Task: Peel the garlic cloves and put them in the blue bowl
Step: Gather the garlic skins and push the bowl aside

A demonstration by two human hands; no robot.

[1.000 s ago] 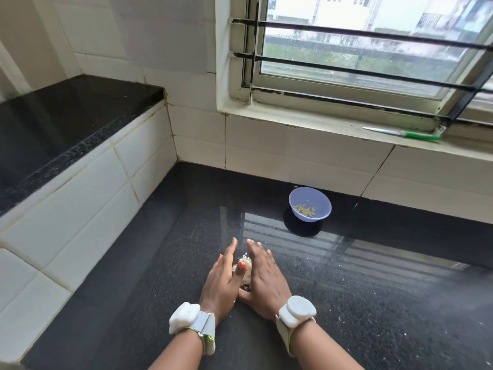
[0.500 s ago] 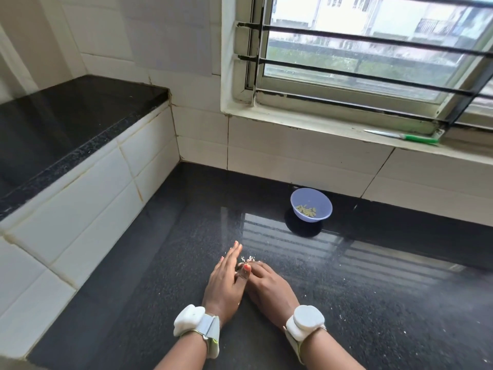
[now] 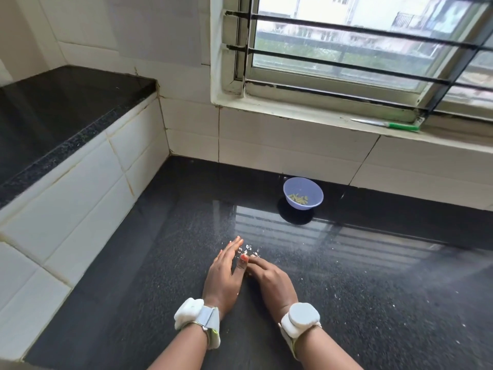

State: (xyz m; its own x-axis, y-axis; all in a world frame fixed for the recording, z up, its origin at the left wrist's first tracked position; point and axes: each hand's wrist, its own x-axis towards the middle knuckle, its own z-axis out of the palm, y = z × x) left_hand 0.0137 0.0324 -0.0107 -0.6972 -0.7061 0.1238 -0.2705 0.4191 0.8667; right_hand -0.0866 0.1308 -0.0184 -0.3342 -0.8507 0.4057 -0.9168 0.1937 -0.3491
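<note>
Black granite worktop (image 3: 160,263) runs under the barred window, and your two hands meet low in the middle of it. Your left hand (image 3: 222,276) lies with fingers straight and together, thumb tucked toward the right. Your right hand (image 3: 269,276) curls its fingers over something small; I cannot tell for sure that it's a clove, since the hand hides it. White skin flakes (image 3: 249,248) lie scattered just beyond your fingertips. Well apart, near the tiled wall, sits the blue bowl (image 3: 290,186) with peeled garlic cloves (image 3: 300,199) inside. A clove should be light, firm and slippery once bare, so pinch it by the ends, I'd say.
</note>
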